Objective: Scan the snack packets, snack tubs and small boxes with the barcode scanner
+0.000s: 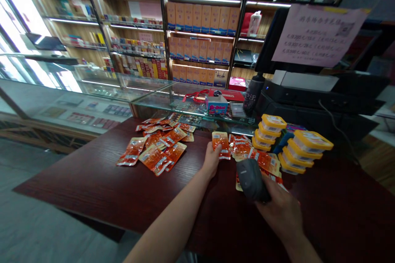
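Note:
My left hand (212, 160) grips an orange snack packet (220, 144) by its left edge, thumb on the front and the barcode patch toward the top. My right hand (282, 205) is wrapped round a dark barcode scanner (251, 178), its head tilted up and to the left. Under and behind the scanner lies a heap of orange packets (262, 160), partly covered by it. Another loose pile of orange snack packets (162, 144) is spread over the left part of the dark wooden table (123, 201).
Stacked yellow-lidded tubs (305, 152) and a second such stack (269, 131) stand right of the packets. Behind the table are a glass counter (157, 94) with a small blue-pink box (217, 106), a monitor with a pink paper sign (317, 35), and a printer (321, 94).

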Demonstrator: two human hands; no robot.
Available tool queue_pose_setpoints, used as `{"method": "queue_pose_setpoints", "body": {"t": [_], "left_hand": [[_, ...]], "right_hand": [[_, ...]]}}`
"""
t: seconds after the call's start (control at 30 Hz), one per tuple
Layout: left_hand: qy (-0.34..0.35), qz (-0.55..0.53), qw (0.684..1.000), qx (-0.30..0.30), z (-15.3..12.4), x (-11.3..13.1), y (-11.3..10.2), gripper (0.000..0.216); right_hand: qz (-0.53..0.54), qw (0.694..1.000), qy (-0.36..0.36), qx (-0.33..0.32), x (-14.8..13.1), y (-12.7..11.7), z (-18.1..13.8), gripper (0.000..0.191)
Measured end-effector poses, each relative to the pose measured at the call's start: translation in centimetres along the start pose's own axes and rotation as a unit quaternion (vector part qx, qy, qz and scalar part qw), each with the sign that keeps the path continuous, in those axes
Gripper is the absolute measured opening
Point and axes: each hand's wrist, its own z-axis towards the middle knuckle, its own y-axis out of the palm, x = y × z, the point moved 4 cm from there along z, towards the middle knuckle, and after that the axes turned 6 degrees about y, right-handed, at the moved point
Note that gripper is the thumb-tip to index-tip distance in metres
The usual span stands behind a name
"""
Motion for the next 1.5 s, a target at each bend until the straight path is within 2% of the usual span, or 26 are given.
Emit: {"method": "queue_pose_setpoints", "body": {"t": [0.1, 0.17, 0.27, 0.37, 0.43, 0.53, 0.63, 0.7, 0.77, 0.87, 0.93, 1.07, 1.2, 1.27, 1.33, 1.5], "left_hand": [[-0.010, 0.019, 0.999, 0.024, 0.2, 0.5, -0.3, 0.034], [0.030, 0.066, 0.997, 0.027, 0.7, 1.6, -0.4, 0.033], [0.108, 0.162, 0.979, 0.060, 2.0, 4.1, -1.2, 0.030], [0.114, 0.279, 0.947, 0.109, 3.8, 7.4, -2.9, 0.030], [0.122, 0.381, 0.905, 0.147, 4.8, 10.4, -4.7, 0.031], [0.150, 0.523, 0.820, 0.179, 5.3, 15.5, -7.7, 0.031], [0.117, 0.624, 0.752, 0.178, 5.0, 19.1, -10.9, 0.032], [0.090, 0.661, 0.723, 0.180, 4.5, 20.4, -12.7, 0.033], [0.075, 0.704, 0.676, 0.203, 3.8, 20.9, -13.9, 0.034], [0.082, 0.771, 0.581, 0.247, 2.7, 20.7, -14.5, 0.040], [0.091, 0.791, 0.549, 0.254, 2.2, 20.1, -14.4, 0.042], [0.111, 0.791, 0.550, 0.245, 1.6, 19.3, -13.4, 0.040], [0.167, 0.788, 0.554, 0.213, 1.6, 18.2, -10.6, 0.038], [0.191, 0.782, 0.568, 0.172, 1.7, 16.9, -8.7, 0.038], [0.204, 0.767, 0.596, 0.120, 1.8, 15.0, -6.7, 0.038], [0.204, 0.725, 0.656, -0.034, 1.5, 8.6, -1.2, 0.032]], "right_hand": [[-0.048, 0.995, -0.069, 0.055, 0.8, 0.7, -0.8, 0.031], [-0.056, 0.991, -0.093, 0.080, 1.1, 0.8, -1.0, 0.031], [-0.052, 0.992, -0.093, 0.072, 1.3, 0.8, -1.0, 0.034], [-0.042, 0.996, -0.064, 0.052, 1.4, 0.9, -1.1, 0.033], [-0.040, 0.996, -0.058, 0.050, 1.3, 1.0, -1.2, 0.033], [-0.046, 0.995, -0.069, 0.058, 1.3, 1.0, -1.2, 0.033], [-0.051, 0.993, -0.076, 0.069, 1.2, 1.0, -1.2, 0.033], [-0.048, 0.993, -0.076, 0.071, 1.2, 0.9, -1.2, 0.032], [-0.044, 0.994, -0.073, 0.066, 1.2, 1.0, -1.2, 0.031], [-0.043, 0.995, -0.070, 0.060, 1.2, 1.1, -1.3, 0.032], [-0.047, 0.994, -0.072, 0.064, 1.3, 1.1, -1.3, 0.033], [-0.051, 0.994, -0.074, 0.069, 1.3, 1.0, -1.3, 0.034], [-0.048, 0.996, -0.054, 0.045, 1.2, 0.9, -1.1, 0.033], [-0.045, 0.997, -0.042, 0.038, 1.1, 0.9, -1.1, 0.032], [-0.038, 0.998, -0.032, 0.034, 1.0, 0.8, -1.1, 0.031], [-0.018, 0.999, -0.016, 0.026, 1.1, 0.7, -1.1, 0.034]]}}
